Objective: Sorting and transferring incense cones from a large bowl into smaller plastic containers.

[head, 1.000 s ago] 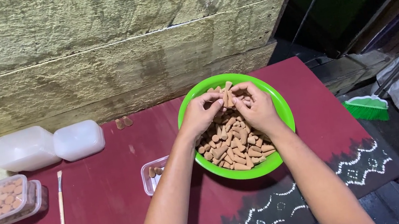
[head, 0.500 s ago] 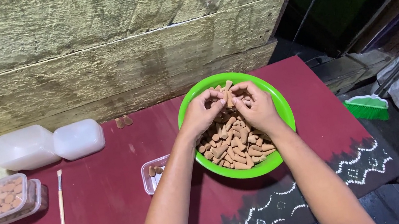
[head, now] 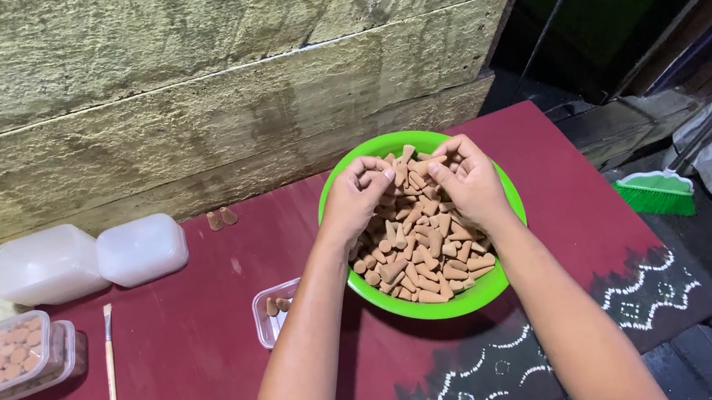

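A bright green bowl full of brown cone-shaped pieces sits on a dark red cloth. My left hand and my right hand are both over the far half of the bowl, fingers curled and pinching brown cones between them. The fingertips of the two hands nearly meet above the pile. A small clear plastic box with a few cones in it stands just left of the bowl, partly behind my left forearm.
Two white lidded tubs stand at the back left. A filled clear box of cones sits at the far left, a thin stick beside it. Two loose cones lie near the stone wall. A green broom rests right of the table.
Both hands stay over the bowl; only the fingers shift slightly among the cones.
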